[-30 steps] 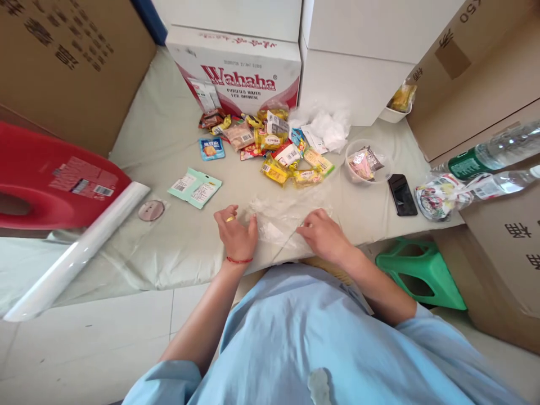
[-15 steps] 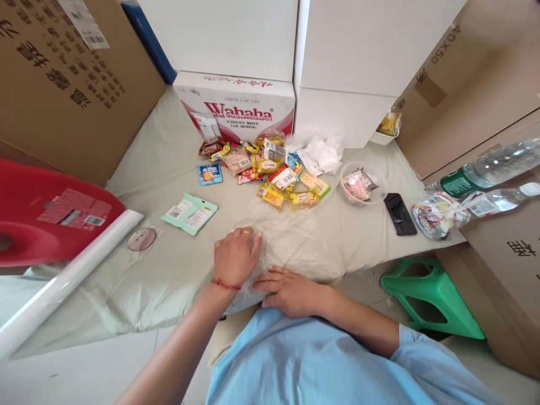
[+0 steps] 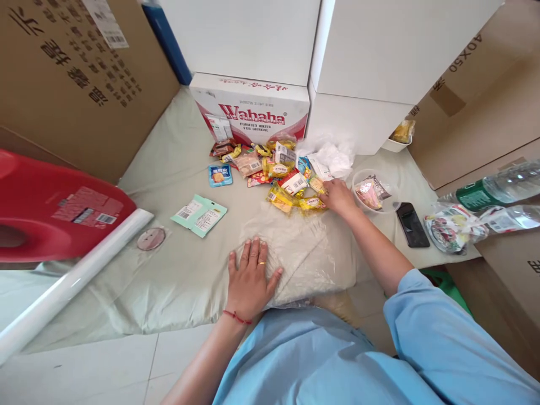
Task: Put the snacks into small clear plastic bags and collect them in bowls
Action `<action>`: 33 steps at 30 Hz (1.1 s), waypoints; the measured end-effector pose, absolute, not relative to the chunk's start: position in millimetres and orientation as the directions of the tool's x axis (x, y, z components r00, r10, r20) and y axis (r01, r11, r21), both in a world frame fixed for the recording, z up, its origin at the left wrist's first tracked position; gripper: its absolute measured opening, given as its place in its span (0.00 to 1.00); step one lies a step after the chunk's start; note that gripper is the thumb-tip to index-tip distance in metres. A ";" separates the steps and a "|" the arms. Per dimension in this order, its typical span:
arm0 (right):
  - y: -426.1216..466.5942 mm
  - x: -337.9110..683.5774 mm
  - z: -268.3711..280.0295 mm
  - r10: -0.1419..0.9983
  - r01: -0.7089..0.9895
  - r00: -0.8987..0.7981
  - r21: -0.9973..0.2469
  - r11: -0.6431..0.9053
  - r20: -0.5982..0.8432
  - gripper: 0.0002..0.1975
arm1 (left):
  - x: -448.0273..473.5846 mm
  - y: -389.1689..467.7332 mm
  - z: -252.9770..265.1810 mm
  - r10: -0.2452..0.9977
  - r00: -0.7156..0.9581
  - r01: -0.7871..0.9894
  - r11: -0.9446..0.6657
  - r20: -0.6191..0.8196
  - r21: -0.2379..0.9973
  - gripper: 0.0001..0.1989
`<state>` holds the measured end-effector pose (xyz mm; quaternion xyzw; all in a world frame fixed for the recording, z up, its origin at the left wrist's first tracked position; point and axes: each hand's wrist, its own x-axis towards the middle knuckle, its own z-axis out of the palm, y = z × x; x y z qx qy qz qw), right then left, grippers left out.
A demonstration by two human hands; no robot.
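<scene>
My left hand (image 3: pixel 252 278) lies flat with its fingers spread, on a clear plastic bag (image 3: pixel 316 253) smoothed out at the table's front edge. At the right end of a heap of wrapped snacks, my right hand (image 3: pixel 337 197) has its fingers closed on a yellow-and-green snack packet (image 3: pixel 316 184), most of which they cover. Yellow-wrapped snacks (image 3: pixel 280 198) and a red-and-white packet (image 3: pixel 292 181) lie just left of it. A round clear plastic bowl (image 3: pixel 387 206) with a few packets in it stands close by on the right.
A black phone (image 3: pixel 412 225) and plastic bottles (image 3: pixel 481 194) lie on the right. Leftward are a mint-green packet (image 3: pixel 199 215), a round disc (image 3: pixel 151 239), a white roll (image 3: pixel 76 281) and a red container (image 3: pixel 63 208). Behind the snacks stands a Wahaba-like printed carton (image 3: pixel 253 107).
My right hand has moved from the plastic bag forward and right to the snack heap. My left hand has flattened and spread its fingers on the bag. The view has shifted slightly.
</scene>
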<state>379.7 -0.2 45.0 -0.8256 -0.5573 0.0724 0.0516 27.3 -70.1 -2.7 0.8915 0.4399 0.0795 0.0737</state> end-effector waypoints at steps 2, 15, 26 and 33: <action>-3.5 382.6 37.8 0.919 0.902 0.387 -0.178 -0.393 -0.071 0.25 | 28.1 -71.0 -1.6 0.792 0.607 0.770 -0.606 0.060 0.199 0.38; -29.3 389.9 65.6 0.817 0.783 0.569 -0.366 -0.503 0.094 0.18 | 29.3 -70.4 -2.6 0.792 0.608 0.768 -0.605 0.055 0.212 0.39; -86.7 307.6 99.4 0.890 0.705 -0.439 -0.662 0.253 -0.127 0.12 | 29.2 -69.3 -2.3 0.800 0.596 0.763 -0.593 0.074 0.257 0.30; -2.3 274.1 109.6 0.962 0.927 -0.230 -0.268 0.262 0.146 0.15 | 30.2 -69.6 -5.5 0.806 0.587 0.770 -0.585 0.076 0.255 0.30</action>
